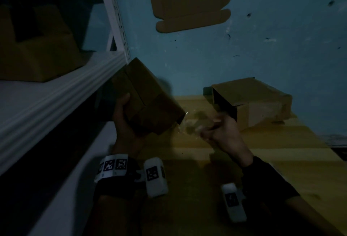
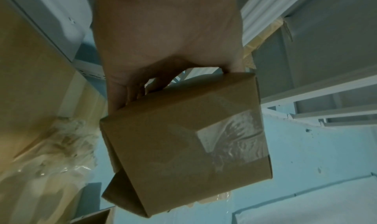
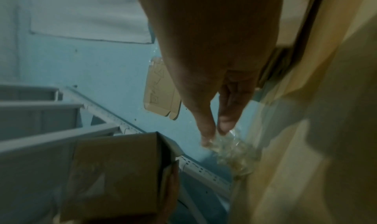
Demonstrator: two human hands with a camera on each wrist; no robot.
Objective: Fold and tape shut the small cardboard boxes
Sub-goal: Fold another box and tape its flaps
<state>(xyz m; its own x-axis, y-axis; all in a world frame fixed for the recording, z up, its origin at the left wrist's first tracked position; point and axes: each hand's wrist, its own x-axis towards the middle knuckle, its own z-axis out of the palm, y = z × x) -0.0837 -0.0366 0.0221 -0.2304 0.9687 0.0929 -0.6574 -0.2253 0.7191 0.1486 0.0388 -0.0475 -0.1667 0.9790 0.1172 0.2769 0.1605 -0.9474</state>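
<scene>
While the light is dim, the small box (image 1: 148, 98) shows clearly enough: folded shut, held up in the air just beside the white shelf edge (image 1: 62, 93), tilted, w/ clear tape (image 2: 232, 135) stuck across 1 face and wrapping over an edge. Left hand (image 1: 125, 121) grips it from below, thumb on 1 side, fingers (image 2: 130, 92) curled round the other. Right hand (image 1: 223, 130) sits near the box's low corner, apart from it, thumb and fingers (image 3: 206, 130) pinching a crumpled wad of clear tape (image 3: 234, 148); wad is blurred, can't tell if it's joined to the box. Both hands hang over the yellow wood tabletop (image 1: 281, 142). Further back on it, against the blue wall (image 1: 262, 38), lies a 2nd box (image 1: 262, 100), open at 1 end, on its side. Flat cardboard cutout (image 1: 189, 1) is fixed to the wall above. More cardboard boxes (image 1: 35, 48) sit on the shelf at left, very dark.
</scene>
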